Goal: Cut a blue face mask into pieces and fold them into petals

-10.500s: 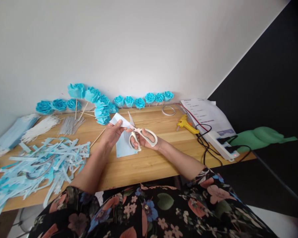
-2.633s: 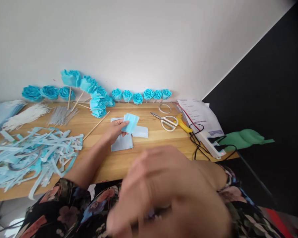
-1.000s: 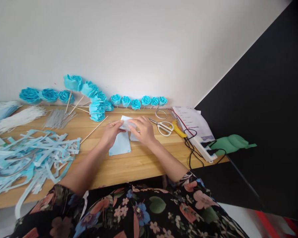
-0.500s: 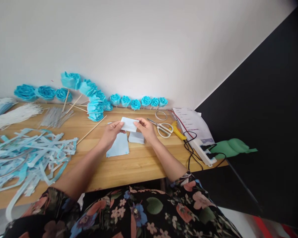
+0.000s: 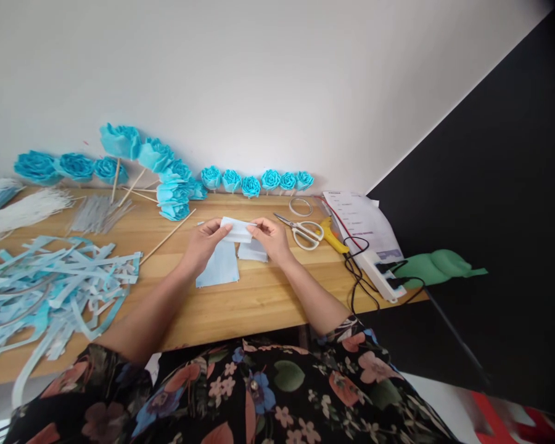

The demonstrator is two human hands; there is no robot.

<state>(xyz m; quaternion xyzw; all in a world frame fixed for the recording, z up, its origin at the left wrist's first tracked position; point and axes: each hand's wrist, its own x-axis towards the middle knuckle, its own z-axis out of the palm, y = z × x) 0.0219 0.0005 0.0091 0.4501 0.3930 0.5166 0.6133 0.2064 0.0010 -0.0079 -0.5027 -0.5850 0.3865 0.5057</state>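
Observation:
Between my two hands is a small pale blue folded sheet [image 5: 237, 229], held up above the table. My left hand [image 5: 208, 242] pinches its left end, thumb on top. At the right end, my right hand [image 5: 269, 239] grips it between thumb and fingers. Below on the wood lies a larger pale blue sheet [image 5: 218, 266], partly under my left hand. Close by on its right sits a folded pale blue piece [image 5: 253, 251], partly covered by my right hand and the held sheet. Whether these are paper or fabric I cannot tell.
White-handled scissors [image 5: 306, 235], a tape ring [image 5: 300, 206], a yellow glue gun [image 5: 334, 235] and a white power strip [image 5: 382, 277] with black cords lie right. Blue flowers [image 5: 173, 191] line the wall. Cut strips [image 5: 60, 290] heap at left, near a thin stick [image 5: 169, 236].
The held sheet now shows a fold line across it, with its lower part bent over. Both hands keep their grip, and the whole view has shifted slightly.

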